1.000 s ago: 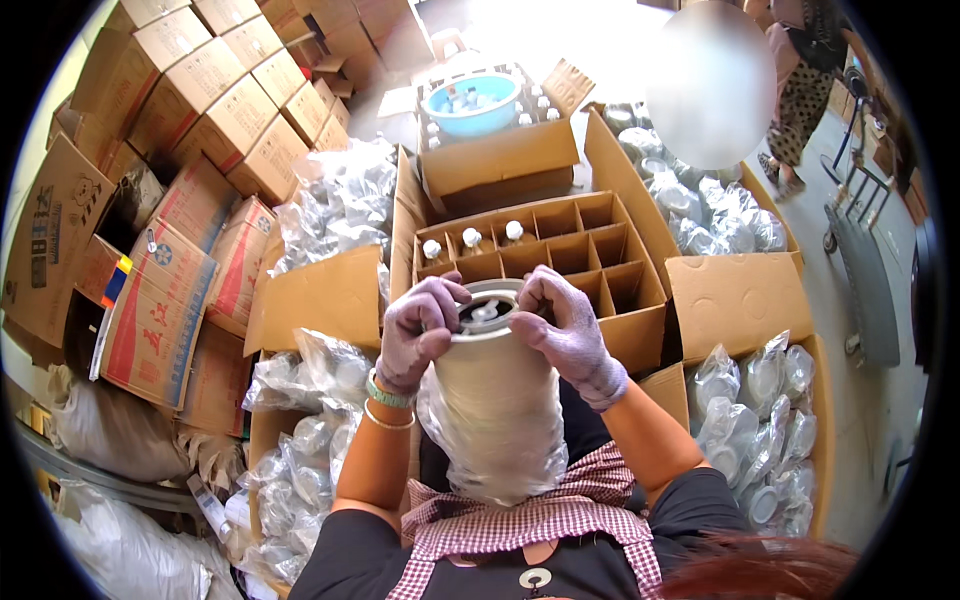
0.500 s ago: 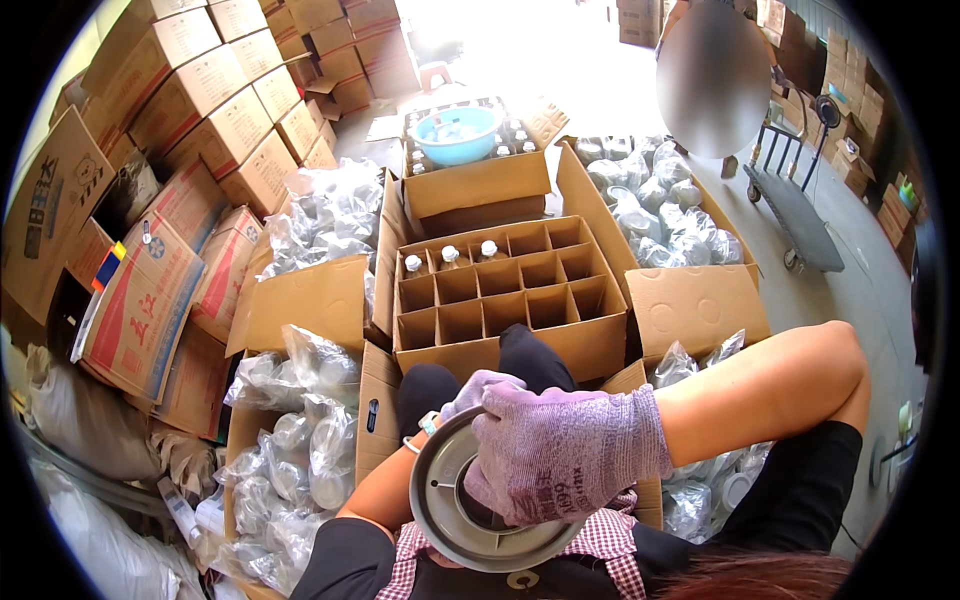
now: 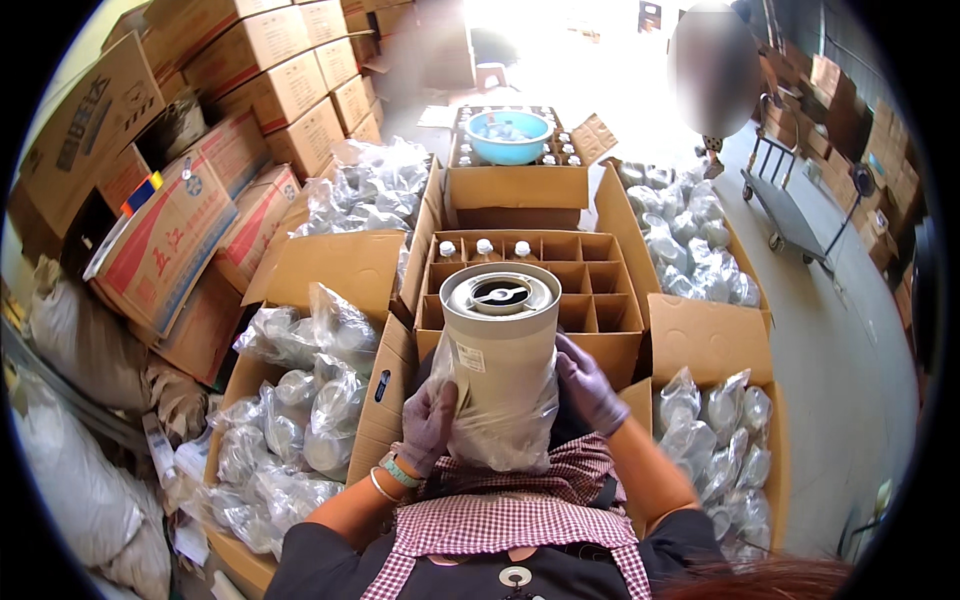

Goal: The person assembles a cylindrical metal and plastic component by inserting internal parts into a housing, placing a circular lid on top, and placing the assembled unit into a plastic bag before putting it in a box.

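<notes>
A grey cylindrical canister [image 3: 500,345] stands upright in front of me, its round top showing a ring with a crossbar over a dark opening. A clear plastic bag [image 3: 505,440] wraps its lower half, and a small white label is stuck to its side. My left hand [image 3: 430,425], in a purple-grey glove, grips the bag at the canister's left side with bent fingers. On the opposite side, my gloved right hand [image 3: 592,388] closes on the bag's edge against the canister; some of its fingers are hidden behind it.
A divided carton [image 3: 530,350] ahead holds several white-capped bottles. Open cartons of plastic-wrapped pieces flank me at left [image 3: 285,430] and right [image 3: 715,440]. Beyond are a blue basin [image 3: 508,150], stacked boxes [image 3: 290,75], a flat trolley [image 3: 785,220] and a person, blurred.
The canister was tilted with its round end toward me and my right hand at that opening. Now it stands upright with the bag around its lower half, and my hands are at its two sides.
</notes>
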Action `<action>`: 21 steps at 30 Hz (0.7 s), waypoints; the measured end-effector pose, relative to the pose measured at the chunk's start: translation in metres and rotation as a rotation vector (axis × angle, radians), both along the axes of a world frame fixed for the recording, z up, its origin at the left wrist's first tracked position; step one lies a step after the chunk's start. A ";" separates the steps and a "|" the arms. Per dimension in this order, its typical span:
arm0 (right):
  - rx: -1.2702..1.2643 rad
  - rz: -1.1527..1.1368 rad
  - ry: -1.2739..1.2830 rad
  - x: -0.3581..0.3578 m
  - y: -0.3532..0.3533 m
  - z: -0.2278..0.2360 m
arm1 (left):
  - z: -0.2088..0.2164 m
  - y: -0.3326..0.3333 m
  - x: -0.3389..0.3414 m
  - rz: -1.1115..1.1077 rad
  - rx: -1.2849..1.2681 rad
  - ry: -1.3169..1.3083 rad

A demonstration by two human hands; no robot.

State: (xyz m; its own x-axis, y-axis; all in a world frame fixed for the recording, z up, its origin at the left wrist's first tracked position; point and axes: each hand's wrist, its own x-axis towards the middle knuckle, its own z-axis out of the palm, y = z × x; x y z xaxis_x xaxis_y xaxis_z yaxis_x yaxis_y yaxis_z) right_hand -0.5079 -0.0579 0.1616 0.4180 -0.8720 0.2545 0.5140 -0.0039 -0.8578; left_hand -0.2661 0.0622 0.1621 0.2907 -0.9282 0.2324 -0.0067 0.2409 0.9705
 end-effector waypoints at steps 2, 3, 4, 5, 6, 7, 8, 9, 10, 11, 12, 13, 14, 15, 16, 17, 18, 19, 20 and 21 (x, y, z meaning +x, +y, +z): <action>0.090 -0.246 0.079 0.021 0.014 0.004 | 0.024 0.010 0.008 0.039 -0.019 -0.245; -0.039 -0.268 0.083 0.025 0.010 0.019 | 0.034 0.009 0.021 0.122 -0.171 -0.370; -0.168 -0.292 0.085 0.026 0.007 0.037 | 0.042 0.007 0.033 0.203 -0.324 -0.497; -0.303 -0.313 0.079 0.029 0.005 0.063 | 0.055 0.005 0.045 0.289 -0.482 -0.629; -0.419 -0.338 0.036 0.027 0.007 0.094 | 0.073 0.010 0.050 0.342 -0.490 -0.578; -0.480 -0.301 -0.142 0.035 0.011 0.129 | 0.092 0.015 0.053 0.393 -0.498 -0.526; -0.570 -0.310 -0.147 0.035 0.016 0.158 | 0.105 0.017 0.059 0.562 -0.531 -0.586; -0.644 -0.256 -0.299 0.036 0.021 0.182 | 0.127 0.017 0.048 0.490 -0.549 -0.304; -0.771 -0.170 -0.209 0.033 0.027 0.200 | 0.146 0.021 0.053 0.370 -0.570 -0.322; -0.989 -0.176 -0.001 0.036 0.031 0.217 | 0.161 0.021 0.055 0.233 -0.597 -0.317; -1.218 -0.183 0.169 0.041 0.035 0.235 | 0.171 0.024 0.053 -0.064 -0.495 -0.420; -1.356 -0.182 0.317 0.059 0.047 0.248 | 0.179 0.029 0.052 -0.350 -0.379 -0.527; -1.465 -0.163 0.373 0.082 0.059 0.252 | 0.186 0.041 0.054 -0.391 -0.346 -0.544; -1.574 -0.152 0.470 0.095 0.068 0.251 | 0.184 0.042 0.048 -0.454 -0.325 -0.529; -1.535 -0.007 0.477 0.097 0.069 0.249 | 0.180 0.041 0.042 -0.515 -0.304 -0.512; -1.517 0.009 0.532 0.093 0.066 0.248 | 0.175 0.040 0.040 -0.565 -0.274 -0.500; -1.444 -0.032 0.501 0.091 0.058 0.240 | 0.171 0.041 0.042 -0.616 -0.237 -0.487; -1.364 -0.063 0.464 0.090 0.046 0.227 | 0.165 0.046 0.052 -0.659 -0.192 -0.472; -1.236 -0.077 0.488 0.083 0.031 0.207 | 0.158 0.046 0.079 -0.722 -0.215 -0.458; -1.112 -0.094 0.524 0.075 0.014 0.181 | 0.143 0.055 0.092 -0.428 -0.293 -0.336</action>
State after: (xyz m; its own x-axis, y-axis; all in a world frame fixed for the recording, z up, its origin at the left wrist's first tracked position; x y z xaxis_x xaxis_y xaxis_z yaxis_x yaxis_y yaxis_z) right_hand -0.4326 -0.0435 0.3430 0.6405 -0.3209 0.6977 0.0670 -0.8817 -0.4670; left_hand -0.1739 0.1176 0.3047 -0.2264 -0.8301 0.5096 -0.1441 0.5460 0.8253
